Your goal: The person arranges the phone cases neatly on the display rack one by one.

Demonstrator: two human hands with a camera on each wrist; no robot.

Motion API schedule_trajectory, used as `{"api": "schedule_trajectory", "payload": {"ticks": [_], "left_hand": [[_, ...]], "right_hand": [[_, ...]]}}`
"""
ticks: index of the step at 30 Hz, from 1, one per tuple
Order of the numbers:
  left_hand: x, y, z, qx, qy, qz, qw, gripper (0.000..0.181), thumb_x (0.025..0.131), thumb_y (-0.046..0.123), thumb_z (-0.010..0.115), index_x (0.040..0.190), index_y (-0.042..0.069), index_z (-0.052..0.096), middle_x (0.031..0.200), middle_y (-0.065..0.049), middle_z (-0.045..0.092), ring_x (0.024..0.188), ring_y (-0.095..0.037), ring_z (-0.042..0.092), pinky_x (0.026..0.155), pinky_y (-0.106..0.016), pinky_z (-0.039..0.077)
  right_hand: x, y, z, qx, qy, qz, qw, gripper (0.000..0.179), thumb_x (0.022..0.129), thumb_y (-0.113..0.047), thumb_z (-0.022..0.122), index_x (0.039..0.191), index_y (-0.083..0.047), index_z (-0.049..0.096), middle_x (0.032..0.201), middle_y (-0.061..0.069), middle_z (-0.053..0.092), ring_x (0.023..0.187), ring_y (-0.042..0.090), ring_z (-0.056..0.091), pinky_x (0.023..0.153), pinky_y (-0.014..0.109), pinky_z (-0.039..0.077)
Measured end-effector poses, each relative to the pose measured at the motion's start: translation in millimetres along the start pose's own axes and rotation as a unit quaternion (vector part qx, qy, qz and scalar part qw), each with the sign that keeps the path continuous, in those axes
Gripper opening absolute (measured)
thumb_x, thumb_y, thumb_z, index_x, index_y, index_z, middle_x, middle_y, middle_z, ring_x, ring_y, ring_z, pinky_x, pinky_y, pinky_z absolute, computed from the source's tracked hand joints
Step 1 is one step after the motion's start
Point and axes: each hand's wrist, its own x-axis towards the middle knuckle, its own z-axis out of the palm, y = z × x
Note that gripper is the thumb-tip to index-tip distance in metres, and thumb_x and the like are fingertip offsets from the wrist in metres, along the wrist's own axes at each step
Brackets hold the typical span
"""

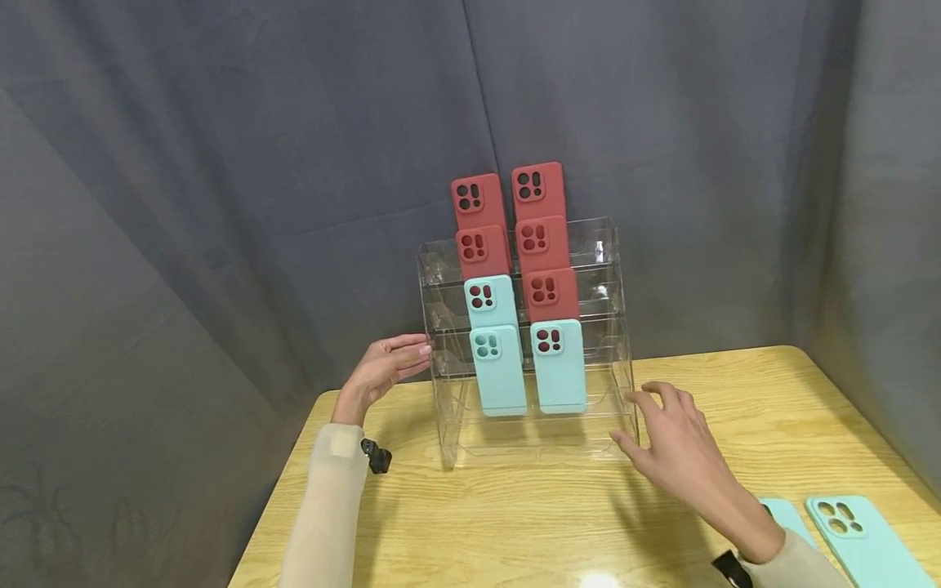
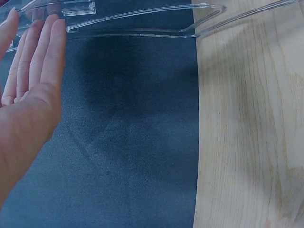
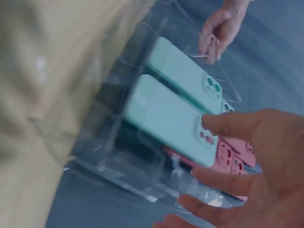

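A clear acrylic tiered stand (image 1: pixel 507 449) stands on the wooden table. Red phone cases (image 1: pixel 547 245) fill its upper tiers in two columns. Mint phone cases (image 1: pixel 560 376) lean in the lower tiers, two in the left column and one in the right. With straight fingers, my left hand (image 1: pixel 385 367) touches the stand's left side; the left wrist view shows its fingertips (image 2: pixel 58 28) at the clear edge. My right hand (image 1: pixel 676 441) is beside the stand's right side, thumb and fingers spread, holding nothing; whether it touches the stand I cannot tell.
Two more mint phone cases (image 1: pixel 875 539) lie at the table's front right, one partly hidden by my right forearm. A grey curtain (image 1: pixel 353 163) hangs behind the table (image 1: pixel 529 514) and down its sides.
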Motion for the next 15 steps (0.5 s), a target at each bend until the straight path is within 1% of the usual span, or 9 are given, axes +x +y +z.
{"api": "schedule_trajectory", "payload": {"ticks": [3,7,10,12,15], "left_hand": [[0.4,1.1,0.3,0.001,-0.005,0.001,1.0,0.052,0.102,0.01,0.069,0.151,0.0,0.054,0.151,-0.02,0.059,0.115,-0.013,0.073,0.113,-0.04,0.053],[-0.5,2.8,-2.4,0.003,-0.003,-0.003,1.0,0.052,0.102,0.009,0.069,0.151,0.0,0.054,0.152,-0.021,0.058,0.115,-0.013,0.073,0.112,-0.04,0.054],[-2.5,4.3,-4.3,0.005,0.003,-0.004,1.0,0.052,0.102,0.009,0.069,0.151,0.001,0.053,0.154,-0.021,0.056,0.115,-0.013,0.073,0.112,-0.038,0.055],[-3.0,4.3,-3.7,0.007,0.004,-0.004,1.0,0.052,0.102,0.009,0.069,0.152,0.001,0.053,0.155,-0.021,0.055,0.116,-0.014,0.072,0.108,-0.035,0.057],[-3.1,3.9,-1.4,0.005,0.004,-0.003,1.0,0.052,0.102,0.009,0.069,0.151,0.001,0.054,0.153,-0.021,0.056,0.115,-0.013,0.073,0.108,-0.035,0.057]], "right_hand": [[-21.7,18,-4,-0.013,-0.019,-0.018,0.9996,0.046,0.088,-0.025,0.085,0.123,-0.001,0.069,0.13,0.027,0.062,0.116,0.051,0.058,0.087,0.067,0.051],[-47.5,45,-5,-0.021,-0.04,-0.036,0.9983,0.044,0.085,-0.023,0.088,0.12,-0.003,0.07,0.119,0.018,0.068,0.108,0.043,0.065,0.081,0.062,0.055],[-60.6,63,-4,-0.027,-0.072,-0.026,0.9967,0.045,0.085,-0.024,0.088,0.119,-0.002,0.07,0.117,0.016,0.069,0.106,0.042,0.065,0.081,0.062,0.056],[-67.5,76,-4,-0.039,-0.093,-0.016,0.9948,0.046,0.085,-0.026,0.088,0.119,-0.001,0.07,0.116,0.017,0.069,0.105,0.044,0.065,0.081,0.062,0.056],[-77.1,91,-3,-0.061,-0.13,0.007,0.9896,0.049,0.086,-0.031,0.087,0.12,-0.001,0.071,0.118,0.019,0.069,0.104,0.046,0.064,0.078,0.061,0.056]]}}
